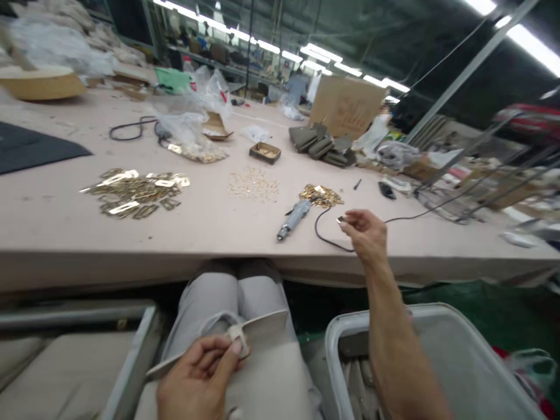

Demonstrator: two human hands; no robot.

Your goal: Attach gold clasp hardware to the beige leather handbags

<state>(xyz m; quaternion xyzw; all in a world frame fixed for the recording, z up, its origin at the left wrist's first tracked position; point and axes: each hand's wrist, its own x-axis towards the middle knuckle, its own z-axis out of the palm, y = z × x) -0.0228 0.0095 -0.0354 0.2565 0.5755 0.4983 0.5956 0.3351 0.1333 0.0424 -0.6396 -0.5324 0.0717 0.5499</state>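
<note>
A pale strap [258, 329] lies pinched in the left hand [199, 379] on the lap, still bare, while the right hand [367, 233] pinches a small gold fitting [340, 219] above the worktop [210, 221].

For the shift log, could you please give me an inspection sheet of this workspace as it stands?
Surface: long pale pink worktable, dusty.
Job's things: small gold metal clip; pale beige strap piece on the lap.
Clutter: grey electric screwdriver, pile of flat gold buckles, scattered small gold screws, clear plastic bags, brown cardboard box.
Hands: right hand pinches the clip; left hand holds the strap.
Cables: black cord from the screwdriver.
Surroundings: grey plastic bin, ceiling strip lights.
</note>
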